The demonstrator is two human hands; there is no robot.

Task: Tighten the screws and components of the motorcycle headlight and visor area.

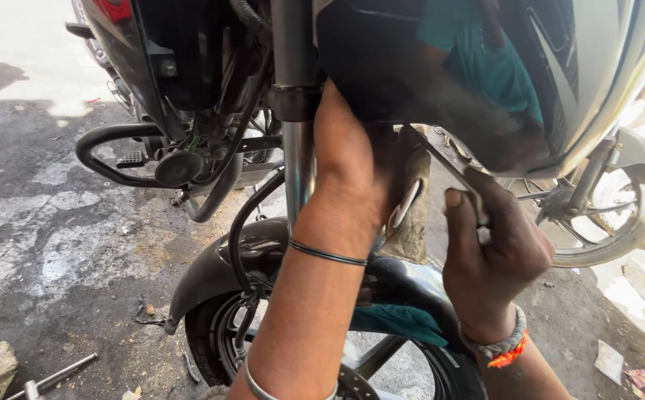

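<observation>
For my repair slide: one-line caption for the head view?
Left hand reaches under a motorcycle headlight cowl while right hand holds a wrench.

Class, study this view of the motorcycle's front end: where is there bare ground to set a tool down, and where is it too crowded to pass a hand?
Free: the ground left of the front wheel, between the crash bar and the T-wrench. Crowded: under the headlight cowl, where the left hand, the right hand with its spanner, the fork and cables meet.

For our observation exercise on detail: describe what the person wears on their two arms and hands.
Both forearms are bare, with no sleeves or gloves. The left hand has a thin black band at the wrist and a silvery bangle lower down. The right hand has a braided grey and orange thread band.
</observation>
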